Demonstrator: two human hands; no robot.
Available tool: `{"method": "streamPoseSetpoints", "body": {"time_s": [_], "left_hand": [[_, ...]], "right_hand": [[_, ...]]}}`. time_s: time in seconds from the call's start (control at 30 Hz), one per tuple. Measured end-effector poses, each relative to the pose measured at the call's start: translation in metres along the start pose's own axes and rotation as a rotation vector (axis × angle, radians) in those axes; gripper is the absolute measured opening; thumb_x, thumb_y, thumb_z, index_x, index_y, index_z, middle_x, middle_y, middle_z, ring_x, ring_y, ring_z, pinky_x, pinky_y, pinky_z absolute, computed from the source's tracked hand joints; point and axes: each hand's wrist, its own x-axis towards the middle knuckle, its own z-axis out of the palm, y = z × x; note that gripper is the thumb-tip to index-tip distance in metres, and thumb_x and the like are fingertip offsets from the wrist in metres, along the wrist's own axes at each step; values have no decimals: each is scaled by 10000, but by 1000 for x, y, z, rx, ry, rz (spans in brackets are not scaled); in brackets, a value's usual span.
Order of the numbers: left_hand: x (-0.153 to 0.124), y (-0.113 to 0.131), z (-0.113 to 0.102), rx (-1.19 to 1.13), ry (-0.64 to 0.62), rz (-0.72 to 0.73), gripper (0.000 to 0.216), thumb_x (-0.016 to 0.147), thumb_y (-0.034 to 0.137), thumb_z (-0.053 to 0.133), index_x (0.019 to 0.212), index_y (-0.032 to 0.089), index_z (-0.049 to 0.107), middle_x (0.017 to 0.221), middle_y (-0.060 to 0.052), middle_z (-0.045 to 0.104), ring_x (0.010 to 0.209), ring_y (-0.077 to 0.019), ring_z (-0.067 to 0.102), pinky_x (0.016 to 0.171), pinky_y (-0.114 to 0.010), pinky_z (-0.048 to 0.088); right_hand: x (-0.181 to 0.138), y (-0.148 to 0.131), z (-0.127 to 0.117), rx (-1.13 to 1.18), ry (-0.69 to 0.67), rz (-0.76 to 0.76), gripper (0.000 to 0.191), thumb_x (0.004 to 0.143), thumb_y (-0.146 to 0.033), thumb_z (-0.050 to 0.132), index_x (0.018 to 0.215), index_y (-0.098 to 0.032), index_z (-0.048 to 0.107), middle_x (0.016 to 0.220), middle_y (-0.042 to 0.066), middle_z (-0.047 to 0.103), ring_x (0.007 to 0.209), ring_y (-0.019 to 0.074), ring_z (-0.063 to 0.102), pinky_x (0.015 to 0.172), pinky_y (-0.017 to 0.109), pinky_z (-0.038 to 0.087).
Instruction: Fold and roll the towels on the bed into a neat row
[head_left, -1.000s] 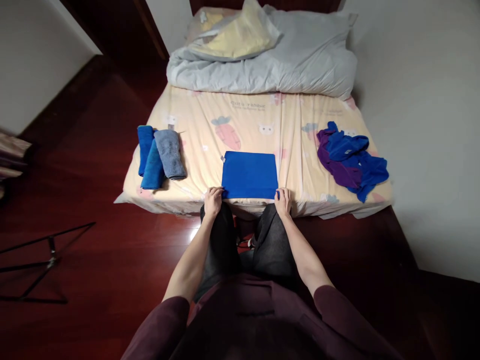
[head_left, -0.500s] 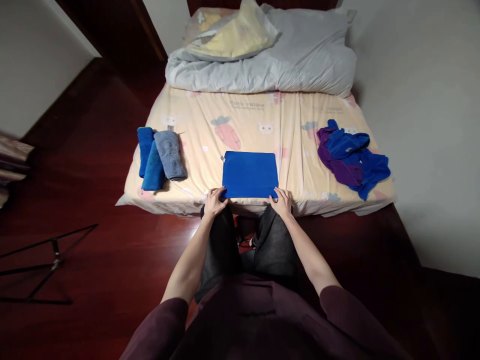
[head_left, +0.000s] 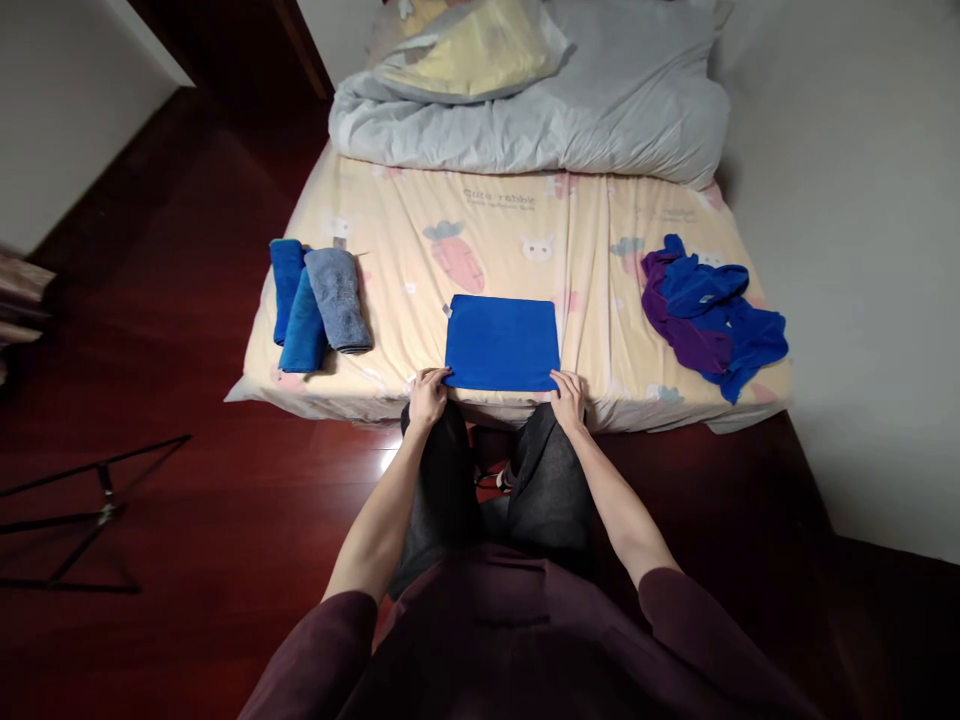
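Note:
A blue towel (head_left: 502, 343) lies flat as a neat rectangle near the front edge of the bed, with a small pale tag at its far left corner. My left hand (head_left: 428, 395) pinches its near left corner. At the near right corner, my right hand (head_left: 568, 398) has thumb and fingers closed on the fabric. The near edge of the towel between my hands looks straight. Whether that edge is lifted off the sheet, I cannot tell.
Several rolled towels, blue and grey (head_left: 339, 300), lie on the bed's left side. A crumpled blue and purple cloth heap (head_left: 701, 310) is at the right. Behind is a bunched grey quilt (head_left: 525, 130). Black tripod legs (head_left: 101, 515) stand on the floor at left.
My thumbs have drawn in towards my fingers, and both hands now pinch the towel's near corners. The view has shifted slightly; the towel stays flat in about the same spot.

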Motion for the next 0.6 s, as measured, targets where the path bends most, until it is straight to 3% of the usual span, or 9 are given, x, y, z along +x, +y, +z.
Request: {"method": "streamPoseSetpoints", "body": {"time_s": [0.17,0.3,0.43,0.6], "left_hand": [[0,-1,1,2,12,103,462,852,49,518,1218,237,729,1420,-58,678,1395,-293,527,1175,-521,420],[1,-4,3,-97,-43,208,493,861,-6,435,1181,223,731,1374,-66,707,1391,-221,574,1204,-474,423],[5,-8,8,-128,-85,176,458,887,11,413,1149,200,737,1324,-85,731,1340,-217,624,1202,-470,440],[5,-13,9,-175,-42,137,488,867,42,416,1221,187,719,1340,-104,713,1317,-236,633,1183,-444,467]], "right_hand": [[1,-1,3,67,-16,-144,455,928,-38,418,1165,-208,768,1305,75,746,1394,237,584,1203,519,445],[1,1,5,91,-43,-157,461,941,-29,400,1145,-201,776,1254,80,769,1327,228,647,1177,504,471],[2,4,6,94,-30,-110,466,949,-35,398,1166,-200,775,1273,82,762,1247,212,693,1136,454,503],[1,5,4,117,4,-101,459,957,-52,405,1223,-196,750,1287,84,753,1231,216,686,1116,433,502]]}}
